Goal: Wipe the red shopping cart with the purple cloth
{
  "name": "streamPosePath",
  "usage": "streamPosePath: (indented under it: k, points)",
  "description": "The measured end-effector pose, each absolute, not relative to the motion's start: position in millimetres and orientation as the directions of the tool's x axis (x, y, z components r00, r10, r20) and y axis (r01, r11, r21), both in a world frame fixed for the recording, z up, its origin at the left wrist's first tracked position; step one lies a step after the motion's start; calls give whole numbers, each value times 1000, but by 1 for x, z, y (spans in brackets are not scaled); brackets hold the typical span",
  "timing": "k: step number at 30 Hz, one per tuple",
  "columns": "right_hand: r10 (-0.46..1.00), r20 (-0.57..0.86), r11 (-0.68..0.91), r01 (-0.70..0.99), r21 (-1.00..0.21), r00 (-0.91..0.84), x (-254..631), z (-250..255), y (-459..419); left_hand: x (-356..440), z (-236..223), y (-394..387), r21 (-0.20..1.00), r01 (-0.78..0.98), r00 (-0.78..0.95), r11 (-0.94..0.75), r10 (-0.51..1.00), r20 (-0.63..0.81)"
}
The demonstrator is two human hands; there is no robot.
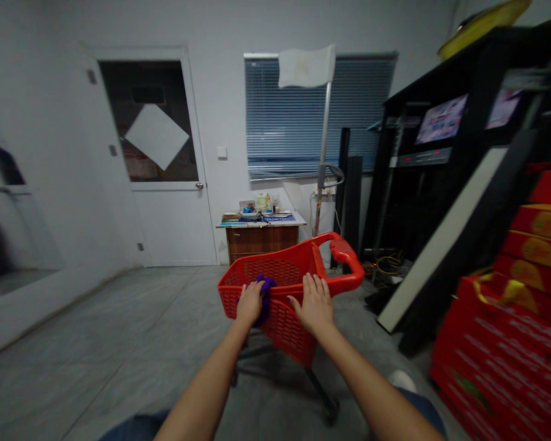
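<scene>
A red plastic shopping cart (287, 334) on a dark wheeled frame stands side-on before me, its handle to the right. My left hand (250, 301) is closed around a purple cloth (265, 300), which hangs over the cart's near rim and down the outer side. Farther right, my right hand (316, 301) lies against the near rim close to the handle, its fingers stretched out and its thumb apart. It holds nothing that I can see. Through the basket's opening, the lattice of the far wall shows.
A small wooden cabinet (262, 240) with clutter on top stands behind the cart, beside a pole with a white flag (305, 67). Red boxes (509, 343) are stacked at the right. Long panels (441, 242) lean on a black rack. A white door (172, 223) is at the back left.
</scene>
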State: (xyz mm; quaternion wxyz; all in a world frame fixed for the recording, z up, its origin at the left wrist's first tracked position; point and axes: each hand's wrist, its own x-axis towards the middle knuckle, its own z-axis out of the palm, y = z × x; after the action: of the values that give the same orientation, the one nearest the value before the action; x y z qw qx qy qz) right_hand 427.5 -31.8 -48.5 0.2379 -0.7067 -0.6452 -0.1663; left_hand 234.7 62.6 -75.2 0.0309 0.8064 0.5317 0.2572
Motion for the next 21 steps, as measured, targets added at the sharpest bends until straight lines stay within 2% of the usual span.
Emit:
streamPosePath:
  k: [2, 7, 16, 18, 21]
  points:
    - [839, 533, -49, 991, -128, 110, 425, -49, -31, 245, -74, 59, 316, 838, 321, -445, 870, 374]
    - [837, 537, -35, 990, -136, 104, 423, -49, -31, 280, -70, 47, 305, 739, 478, -600, 787, 390]
    - [835, 545, -10, 992, -126, 77, 429, -48, -35, 234, -78, 68, 345, 841, 277, -416, 880, 386]
    - [834, 544, -15, 990, -137, 88, 425, -49, -34, 239, -74, 65, 354, 836, 283, -419, 883, 375]
    - [833, 546, -8, 989, -150, 89, 420, -49, -33, 264, -68, 52, 354, 778, 388, -519, 840, 379]
